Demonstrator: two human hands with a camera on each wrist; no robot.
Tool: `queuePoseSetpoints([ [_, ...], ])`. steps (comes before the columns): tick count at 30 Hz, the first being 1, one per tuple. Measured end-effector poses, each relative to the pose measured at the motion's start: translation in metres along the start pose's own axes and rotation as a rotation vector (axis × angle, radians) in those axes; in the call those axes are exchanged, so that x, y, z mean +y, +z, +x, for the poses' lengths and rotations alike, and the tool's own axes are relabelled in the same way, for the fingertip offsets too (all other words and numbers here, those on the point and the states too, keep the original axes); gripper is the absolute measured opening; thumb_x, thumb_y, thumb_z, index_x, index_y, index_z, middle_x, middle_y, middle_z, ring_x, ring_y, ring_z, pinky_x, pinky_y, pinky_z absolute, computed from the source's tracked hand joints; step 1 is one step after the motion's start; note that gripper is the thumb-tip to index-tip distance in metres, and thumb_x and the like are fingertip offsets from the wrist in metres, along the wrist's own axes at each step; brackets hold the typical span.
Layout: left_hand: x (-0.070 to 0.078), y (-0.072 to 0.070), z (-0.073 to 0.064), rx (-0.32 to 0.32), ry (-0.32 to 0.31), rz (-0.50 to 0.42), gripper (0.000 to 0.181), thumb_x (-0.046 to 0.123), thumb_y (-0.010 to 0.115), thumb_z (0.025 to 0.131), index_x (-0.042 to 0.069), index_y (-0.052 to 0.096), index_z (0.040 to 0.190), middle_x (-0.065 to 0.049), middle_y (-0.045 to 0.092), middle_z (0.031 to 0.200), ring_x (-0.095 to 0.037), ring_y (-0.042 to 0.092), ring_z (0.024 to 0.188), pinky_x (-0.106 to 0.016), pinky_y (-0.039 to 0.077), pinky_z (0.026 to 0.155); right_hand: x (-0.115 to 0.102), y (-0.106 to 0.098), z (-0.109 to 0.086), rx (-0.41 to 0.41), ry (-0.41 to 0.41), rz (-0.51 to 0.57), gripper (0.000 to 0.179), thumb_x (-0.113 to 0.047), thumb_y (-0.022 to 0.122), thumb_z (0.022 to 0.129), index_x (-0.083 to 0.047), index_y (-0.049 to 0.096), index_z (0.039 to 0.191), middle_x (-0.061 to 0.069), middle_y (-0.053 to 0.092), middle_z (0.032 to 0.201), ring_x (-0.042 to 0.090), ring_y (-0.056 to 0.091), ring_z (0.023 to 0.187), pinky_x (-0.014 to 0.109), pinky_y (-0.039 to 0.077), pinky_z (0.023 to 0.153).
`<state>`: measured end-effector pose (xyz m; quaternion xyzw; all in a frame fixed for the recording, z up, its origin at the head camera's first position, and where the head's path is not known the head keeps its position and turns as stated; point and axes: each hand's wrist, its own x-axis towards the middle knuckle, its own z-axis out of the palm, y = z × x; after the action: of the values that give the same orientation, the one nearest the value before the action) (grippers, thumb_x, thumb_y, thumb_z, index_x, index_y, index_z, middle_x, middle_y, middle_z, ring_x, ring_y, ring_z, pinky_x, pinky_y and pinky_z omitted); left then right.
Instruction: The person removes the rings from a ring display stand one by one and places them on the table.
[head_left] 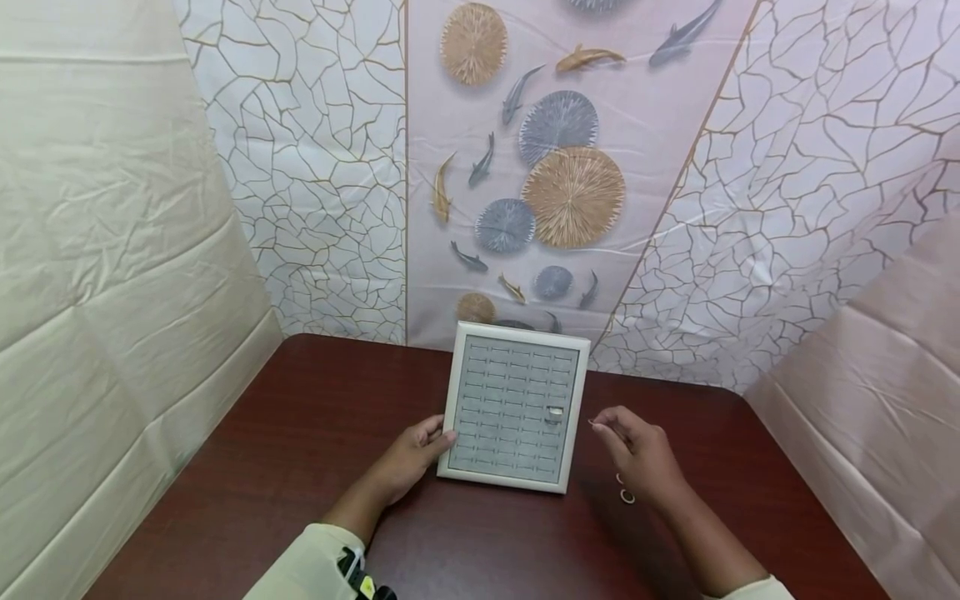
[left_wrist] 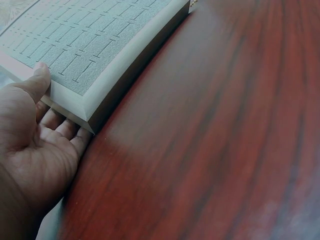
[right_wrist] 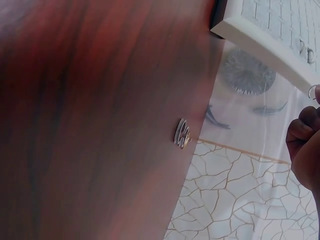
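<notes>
A ring display tray [head_left: 517, 408] with a white frame and a grey slotted pad stands tilted on the table. My left hand [head_left: 411, 458] grips its left edge; in the left wrist view the thumb [left_wrist: 41, 80] lies on the frame's front and the fingers curl behind. Between the thumb and finger of my right hand [head_left: 647, 458] is a small ring [right_wrist: 312, 92], held just off the tray's right side. Rings [head_left: 554, 413] sit in the slots near that side. Loose rings [right_wrist: 182, 134] lie on the table by the right wrist, partly hidden in the head view.
The dark red wooden table [head_left: 337, 400] has rounded back corners. Behind it hangs a curtain [head_left: 322, 167] printed with fish and gold cracks, and pale cloth [head_left: 112, 292] hangs at both sides. A dark strap device [head_left: 360, 575] sits on the left sleeve.
</notes>
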<state>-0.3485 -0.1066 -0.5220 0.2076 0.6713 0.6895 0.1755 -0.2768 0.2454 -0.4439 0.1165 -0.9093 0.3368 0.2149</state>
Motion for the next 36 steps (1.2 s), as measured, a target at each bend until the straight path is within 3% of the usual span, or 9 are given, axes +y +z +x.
queuePoseSetpoints([
  [12,0.001,0.001,-0.001,-0.002,-0.005,-0.006,0.056,0.033,0.053,0.103,0.011,0.036,0.151,-0.012,0.059,0.141,-0.019,0.061,0.123,-0.030,0.048,0.103,0.018,-0.008,-0.013,-0.063,0.061,-0.016,0.005,-0.019,0.066,0.096,-0.021,0.067,0.091,-0.001,0.062,0.061,0.002,0.053,0.050,0.023,0.047,0.048],
  [16,0.000,0.000,0.000,-0.002,-0.007,-0.005,0.056,0.035,0.053,0.103,0.011,0.037,0.151,-0.011,0.060,0.140,-0.019,0.061,0.123,-0.030,0.048,0.103,0.025,-0.011,-0.019,-0.106,0.097,-0.042,0.005,-0.018,0.068,0.095,-0.020,0.068,0.090,-0.003,0.059,0.058,0.000,0.048,0.049,0.022,0.043,0.049],
  [21,0.000,0.000,0.000,-0.001,0.000,-0.017,0.055,0.032,0.053,0.103,0.010,0.037,0.151,-0.013,0.060,0.140,-0.019,0.061,0.123,-0.030,0.049,0.103,0.032,-0.013,-0.024,-0.212,0.161,-0.044,0.006,-0.020,0.069,0.094,-0.016,0.069,0.090,-0.007,0.048,0.055,0.000,0.036,0.047,0.022,0.036,0.045],
  [25,0.000,0.001,0.000,-0.004,0.006,-0.024,0.055,0.032,0.053,0.103,0.010,0.037,0.150,-0.013,0.060,0.140,-0.019,0.062,0.123,-0.029,0.049,0.103,0.036,-0.017,-0.027,-0.304,0.178,-0.043,0.006,-0.018,0.070,0.092,-0.013,0.070,0.090,-0.008,0.046,0.056,0.000,0.036,0.050,0.021,0.038,0.049],
  [32,-0.002,-0.001,0.001,-0.007,0.003,-0.019,0.056,0.035,0.054,0.102,0.011,0.038,0.150,-0.012,0.060,0.140,-0.019,0.062,0.122,-0.030,0.049,0.103,0.045,-0.026,-0.032,-0.474,0.162,0.002,0.008,-0.013,0.071,0.090,-0.010,0.068,0.083,-0.001,0.066,0.071,-0.002,0.050,0.060,0.020,0.045,0.057],
  [36,-0.003,-0.001,0.002,-0.004,-0.002,-0.016,0.057,0.036,0.055,0.101,0.012,0.038,0.150,-0.012,0.061,0.139,-0.019,0.062,0.122,-0.031,0.049,0.103,0.049,-0.030,-0.036,-0.529,0.176,0.040,0.009,-0.010,0.069,0.091,-0.007,0.068,0.083,-0.003,0.065,0.070,-0.002,0.049,0.059,0.020,0.044,0.055],
])
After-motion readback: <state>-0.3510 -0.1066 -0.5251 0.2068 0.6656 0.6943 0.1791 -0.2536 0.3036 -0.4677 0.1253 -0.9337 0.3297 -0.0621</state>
